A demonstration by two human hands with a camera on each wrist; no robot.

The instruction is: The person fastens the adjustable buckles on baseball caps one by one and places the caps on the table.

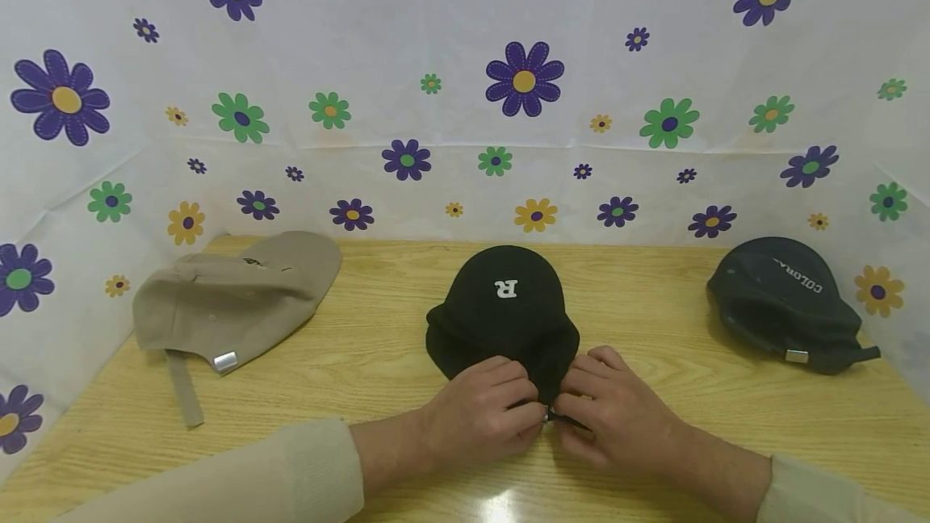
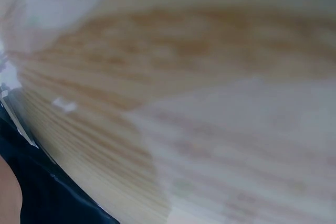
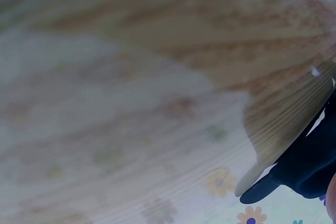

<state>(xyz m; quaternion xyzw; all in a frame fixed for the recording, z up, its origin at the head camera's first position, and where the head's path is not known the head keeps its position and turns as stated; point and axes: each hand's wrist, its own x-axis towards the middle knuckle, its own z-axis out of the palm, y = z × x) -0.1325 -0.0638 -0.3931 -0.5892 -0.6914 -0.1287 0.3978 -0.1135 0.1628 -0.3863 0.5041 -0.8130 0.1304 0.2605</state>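
A black cap [image 1: 501, 309] with a white letter R sits at the middle of the table, its strap end toward the person. My left hand [image 1: 479, 410] pinches the back edge of this cap, beside a small metal buckle [image 1: 546, 415]. Close by on the right, my right hand [image 1: 617, 410] pinches the dark strap [image 1: 572, 420] near that buckle. Fingers hide most of the fastening. Dark fabric [image 2: 50, 192] fills the lower left corner of the left wrist view. In the right wrist view, a dark piece with a rounded tab [image 3: 260, 188] shows at lower right.
To the left lies a beige cap [image 1: 232, 297] with its strap hanging loose from a metal clasp. A dark navy cap [image 1: 785, 301] with white lettering is at the right. All rest on a wooden table [image 1: 385, 305], walled by flowered white cloth [image 1: 436, 39].
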